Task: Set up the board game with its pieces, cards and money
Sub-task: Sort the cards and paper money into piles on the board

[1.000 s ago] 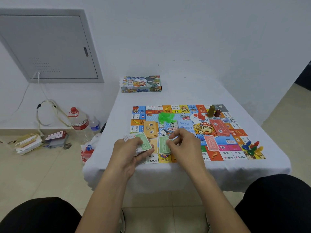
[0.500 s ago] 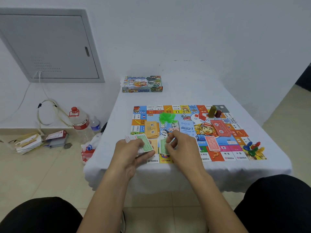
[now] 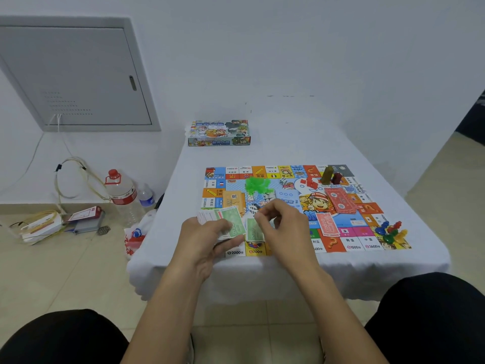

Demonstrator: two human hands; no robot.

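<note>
A: Status of setup?
B: Board [image 3: 338, 206] is lying on the table [image 3: 288, 269]; pawns [image 3: 391, 232], red notes [image 3: 339, 199] and orange cards [image 3: 233, 200] are sitting on it. Money sorting is remaining.
A: Hands?
B: Left hand [image 3: 210, 237] is gripping the note stack [image 3: 225, 222]; right hand [image 3: 286, 227] is pinching a green note [image 3: 253, 229], now lowered closer to the board's near edge than a second ago

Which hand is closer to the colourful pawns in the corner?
Right. The right hand is nearer the pawns, which lie to its right; the left hand is farther left, holding money.
</note>
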